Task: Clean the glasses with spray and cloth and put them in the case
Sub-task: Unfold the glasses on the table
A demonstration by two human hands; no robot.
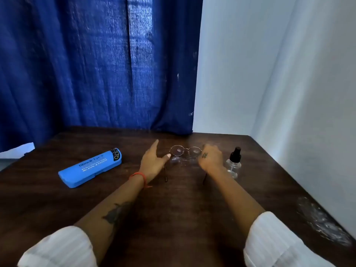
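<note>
While both forearms are reaching out over the dark wooden table point(183, 209), the glasses point(185, 152) are sitting at about twelve o'clock from the person, lenses standing up and both temple arms lying open on the wood toward six o'clock. The left hand point(152, 160) is hanging at the nine o'clock side of the frame, fingers straight and spread, thumb tip just beside the left lens rim; it is grasping nothing. The right hand point(210, 158) is sitting at the three o'clock end of the frame with fingers curled down over the hinge area, but whether they are actually pinching the frame I cannot tell. A clear spray bottle point(234, 163) with a black pump top is standing upright at three o'clock of the right hand, just beside the wrist. The blue case point(91, 167) is lying closed at nine o'clock, well apart from the glasses. A blue curtain point(96, 64) is hanging behind the table's far edge.
</note>
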